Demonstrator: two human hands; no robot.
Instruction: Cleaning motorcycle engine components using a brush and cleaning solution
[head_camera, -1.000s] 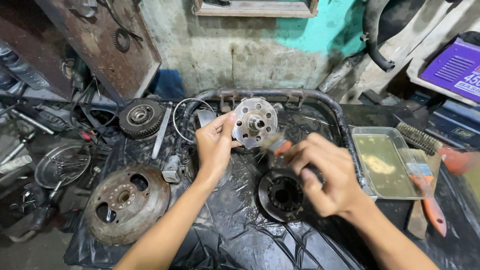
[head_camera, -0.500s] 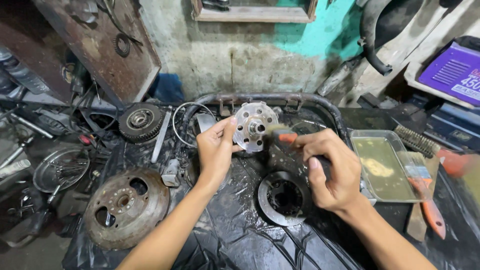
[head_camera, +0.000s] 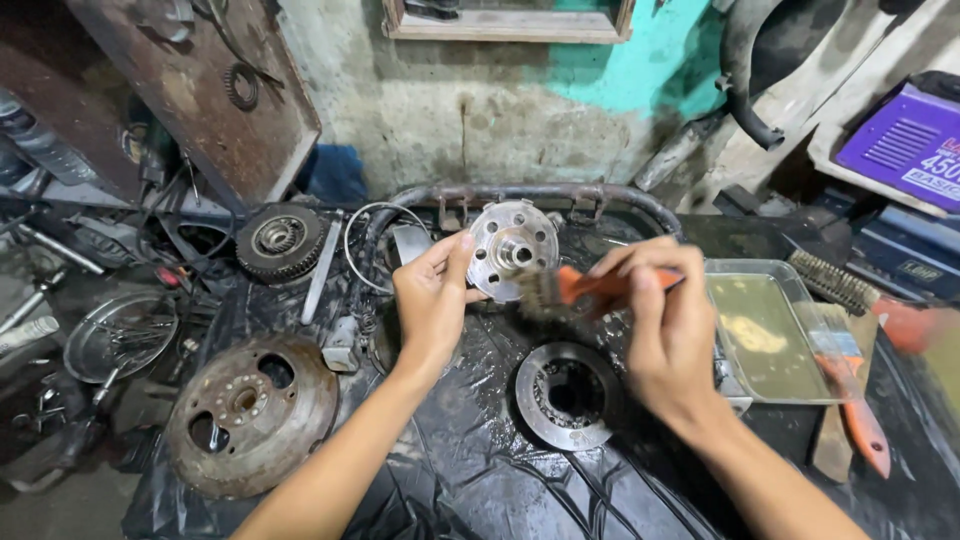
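Orange-handled brush (head_camera: 590, 290) now sits level in the right hand (head_camera: 668, 335), bristles touching the near right edge of the round metal hub (head_camera: 512, 250). A second back the brush was lower and blurred in motion, clear of the hub; half a second back it had come closer. Contact is new, so scrubbing of the part looks to be just under way.

Left hand (head_camera: 432, 300): fingers clenched on the hub's left rim, thumb up the face, holding it upright and off the work surface, face turned toward the camera. The hold has hardly shifted across the three views; the hub has drifted a little toward centre.

Right hand: fingers wrapped round the brush handle, index laid along the top. Firm grasp, not released.

Hub position: held in the air above the black plastic sheet (head_camera: 470, 470), just in front of the bent metal tube frame (head_camera: 520, 192) at the far edge.

Around it:
- grey ring-shaped disc (head_camera: 565, 395) lying flat on the sheet, near side of the brush, directly below the right hand
- rusty drum plate (head_camera: 250, 412) to the near left, unmoved
- toothed sprocket part (head_camera: 280, 240) far left
- clear tray of yellowish liquid (head_camera: 765, 335) just right of the right hand
- second orange-handled brush (head_camera: 850, 400) lying at the tray's right edge
- wire brush (head_camera: 835, 282) beyond it, far right

Judgement: cleaning is in its early strokes; grime on the hub cannot be gauged at this size.
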